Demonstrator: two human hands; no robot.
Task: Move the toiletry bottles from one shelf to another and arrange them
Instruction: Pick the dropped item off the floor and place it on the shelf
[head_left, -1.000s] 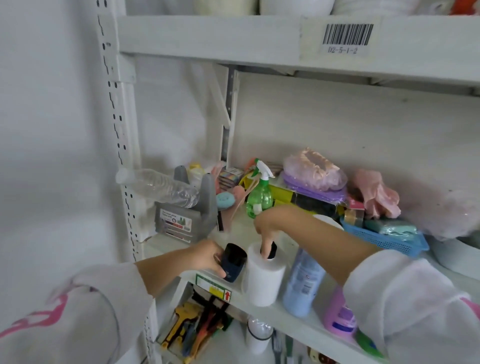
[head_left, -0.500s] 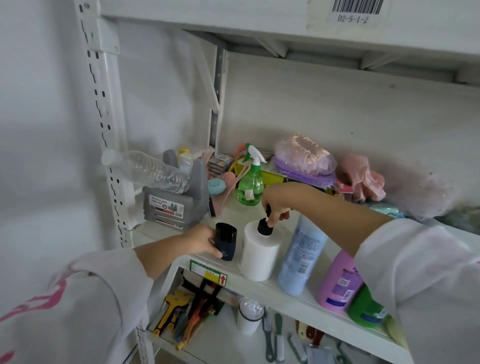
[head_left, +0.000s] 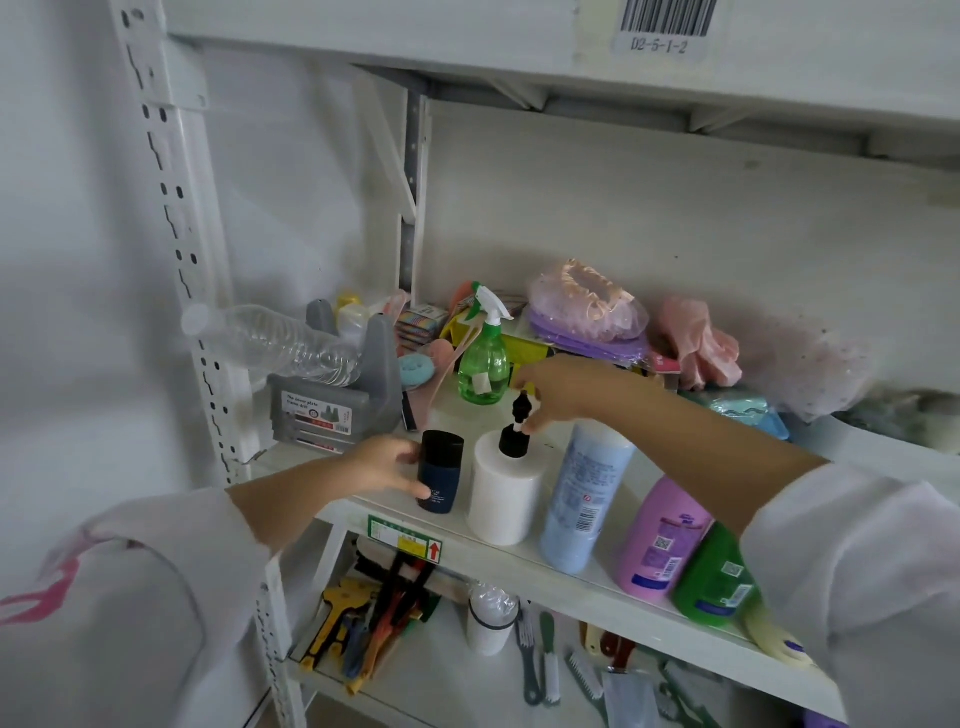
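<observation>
A row of toiletry bottles stands along the front of the white shelf (head_left: 571, 577). At its left end is a small dark blue bottle (head_left: 439, 479) with a black cap, and my left hand (head_left: 387, 464) grips its side. Beside it stands a white pump bottle (head_left: 504, 493); the fingers of my right hand (head_left: 558, 395) pinch its black pump head (head_left: 521, 410). Further right follow a light blue bottle (head_left: 584, 493), a pink-purple bottle (head_left: 660, 540) and a green bottle (head_left: 714, 577), partly hidden by my right sleeve.
Behind the row are a green spray bottle (head_left: 484, 364), a grey holder (head_left: 337, 410) with a clear water bottle (head_left: 275, 340) lying on it, shower caps, pink gloves and a blue basket. The lower shelf holds brushes, tools and a white container (head_left: 488, 621).
The dark blue bottle went from tilted in my left hand to upright on the shelf. My right hand rose from the white bottle's top to pinch its pump head. The view shifted downward.
</observation>
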